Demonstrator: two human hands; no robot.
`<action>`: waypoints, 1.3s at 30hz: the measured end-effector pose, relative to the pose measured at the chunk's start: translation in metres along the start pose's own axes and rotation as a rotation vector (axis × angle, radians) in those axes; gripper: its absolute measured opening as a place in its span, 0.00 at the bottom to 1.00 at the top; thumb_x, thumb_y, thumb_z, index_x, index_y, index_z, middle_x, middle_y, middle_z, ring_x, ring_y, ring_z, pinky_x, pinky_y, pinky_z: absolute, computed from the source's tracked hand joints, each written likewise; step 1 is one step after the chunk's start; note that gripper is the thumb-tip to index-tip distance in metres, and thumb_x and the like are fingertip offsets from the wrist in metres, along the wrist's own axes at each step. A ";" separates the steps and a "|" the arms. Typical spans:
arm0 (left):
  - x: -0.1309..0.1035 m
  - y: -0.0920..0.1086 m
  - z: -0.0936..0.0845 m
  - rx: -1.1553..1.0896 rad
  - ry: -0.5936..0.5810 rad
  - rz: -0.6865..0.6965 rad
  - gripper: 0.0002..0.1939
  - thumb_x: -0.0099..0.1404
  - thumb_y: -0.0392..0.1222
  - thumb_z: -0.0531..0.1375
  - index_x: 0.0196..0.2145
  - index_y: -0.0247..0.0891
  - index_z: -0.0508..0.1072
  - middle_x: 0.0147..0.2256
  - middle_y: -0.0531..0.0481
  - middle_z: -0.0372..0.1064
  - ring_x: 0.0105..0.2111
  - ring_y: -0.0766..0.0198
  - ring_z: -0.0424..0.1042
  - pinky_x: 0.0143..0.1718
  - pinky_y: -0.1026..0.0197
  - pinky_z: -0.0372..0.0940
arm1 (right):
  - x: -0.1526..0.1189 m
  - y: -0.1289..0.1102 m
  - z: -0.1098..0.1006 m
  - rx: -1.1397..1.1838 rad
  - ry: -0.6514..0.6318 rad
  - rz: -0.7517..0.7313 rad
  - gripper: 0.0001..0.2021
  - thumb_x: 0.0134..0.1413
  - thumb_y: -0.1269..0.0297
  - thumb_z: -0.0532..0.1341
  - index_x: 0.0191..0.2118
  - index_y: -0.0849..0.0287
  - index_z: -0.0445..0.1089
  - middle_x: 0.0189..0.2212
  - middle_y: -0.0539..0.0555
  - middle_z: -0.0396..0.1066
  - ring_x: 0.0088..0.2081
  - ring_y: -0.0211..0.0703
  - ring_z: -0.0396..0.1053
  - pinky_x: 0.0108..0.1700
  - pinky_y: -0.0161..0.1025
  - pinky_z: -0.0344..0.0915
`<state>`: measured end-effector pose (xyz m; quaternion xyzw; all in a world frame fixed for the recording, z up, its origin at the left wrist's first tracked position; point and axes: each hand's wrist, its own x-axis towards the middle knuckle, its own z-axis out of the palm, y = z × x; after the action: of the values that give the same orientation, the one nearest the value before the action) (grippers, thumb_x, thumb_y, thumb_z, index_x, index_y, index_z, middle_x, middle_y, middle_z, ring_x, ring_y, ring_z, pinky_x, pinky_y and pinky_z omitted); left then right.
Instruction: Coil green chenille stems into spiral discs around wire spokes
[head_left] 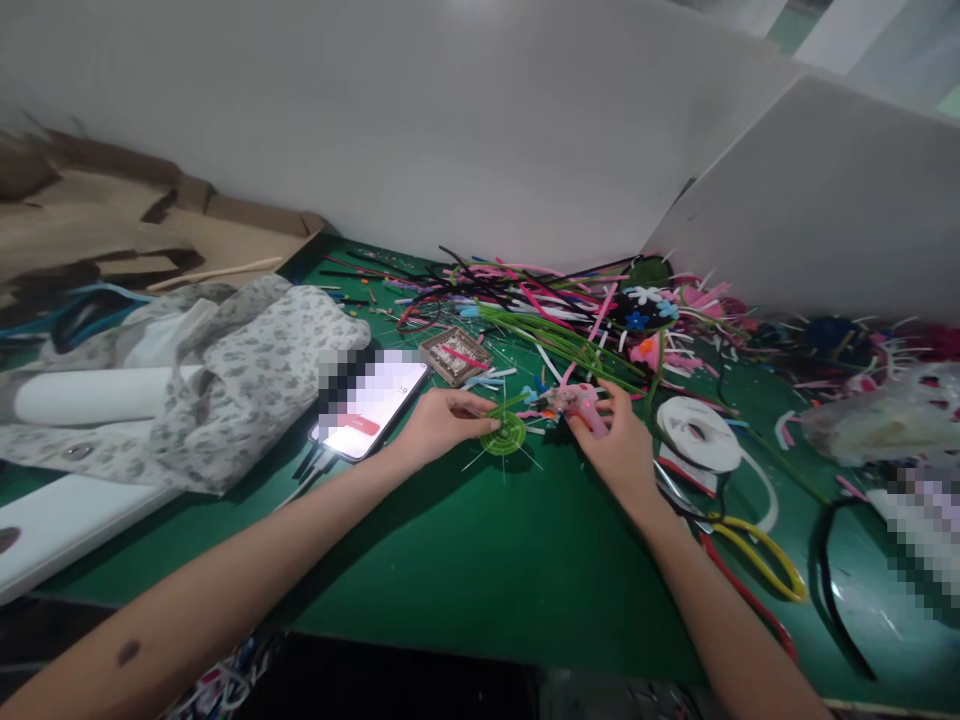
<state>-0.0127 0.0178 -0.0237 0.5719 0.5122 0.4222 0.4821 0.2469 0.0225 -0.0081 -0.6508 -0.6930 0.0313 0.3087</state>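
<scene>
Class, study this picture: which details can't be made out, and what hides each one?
All in the head view:
Pink tool: part of its body, covered by the right hand; its tip is too small and blurred.
Green disc: part of its left side, under the left hand.
Phone: much of the screen, masked by pixel blocks.
Plastic bag: its far end, cut off by the right edge.
Cardboard: its left end, cut off by the left edge.

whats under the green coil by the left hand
Thin pale strands stick out past the edge of the green coil, with green tabletop around them. Whatever lies directly beneath is covered by the coil, so I can't tell.
</scene>
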 end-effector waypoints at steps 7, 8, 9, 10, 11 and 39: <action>-0.002 0.002 0.003 0.000 -0.007 -0.007 0.16 0.47 0.47 0.69 0.35 0.38 0.80 0.29 0.45 0.77 0.29 0.59 0.75 0.33 0.59 0.69 | -0.006 -0.008 0.001 0.021 0.008 -0.074 0.27 0.48 0.57 0.61 0.55 0.58 0.59 0.38 0.56 0.72 0.35 0.50 0.72 0.38 0.45 0.67; -0.002 0.002 0.004 -0.002 -0.007 -0.008 0.16 0.47 0.47 0.69 0.35 0.38 0.80 0.29 0.45 0.77 0.29 0.59 0.75 0.32 0.58 0.69 | -0.007 -0.009 0.000 0.017 0.010 -0.086 0.27 0.48 0.57 0.61 0.54 0.57 0.59 0.37 0.56 0.72 0.35 0.51 0.72 0.38 0.45 0.67; -0.003 0.002 0.004 -0.004 -0.006 -0.008 0.16 0.47 0.46 0.69 0.35 0.39 0.80 0.29 0.45 0.77 0.28 0.59 0.75 0.32 0.58 0.69 | -0.008 -0.010 0.000 0.014 0.011 -0.096 0.26 0.48 0.58 0.61 0.54 0.57 0.59 0.37 0.56 0.72 0.35 0.51 0.72 0.38 0.45 0.67; -0.003 0.002 0.004 -0.006 -0.006 -0.007 0.16 0.47 0.46 0.69 0.34 0.39 0.80 0.29 0.45 0.77 0.28 0.59 0.75 0.32 0.58 0.69 | -0.009 -0.011 0.000 0.012 0.008 -0.102 0.26 0.48 0.58 0.61 0.54 0.57 0.60 0.37 0.56 0.72 0.35 0.51 0.72 0.38 0.45 0.67; -0.003 0.003 0.005 -0.008 -0.007 -0.006 0.15 0.47 0.46 0.69 0.34 0.39 0.80 0.29 0.45 0.77 0.28 0.60 0.75 0.32 0.58 0.69 | -0.010 -0.012 0.000 0.010 0.005 -0.106 0.25 0.48 0.58 0.61 0.53 0.57 0.60 0.37 0.56 0.72 0.35 0.51 0.72 0.38 0.45 0.67; -0.005 0.002 0.007 -0.036 -0.037 -0.011 0.14 0.48 0.45 0.70 0.34 0.41 0.80 0.30 0.46 0.77 0.30 0.60 0.75 0.34 0.58 0.71 | -0.010 -0.013 -0.003 0.003 -0.033 -0.105 0.18 0.47 0.58 0.62 0.46 0.55 0.64 0.34 0.54 0.73 0.32 0.48 0.72 0.35 0.42 0.64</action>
<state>-0.0060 0.0122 -0.0225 0.5681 0.4986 0.4179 0.5040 0.2365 0.0107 -0.0035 -0.6124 -0.7311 0.0267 0.2995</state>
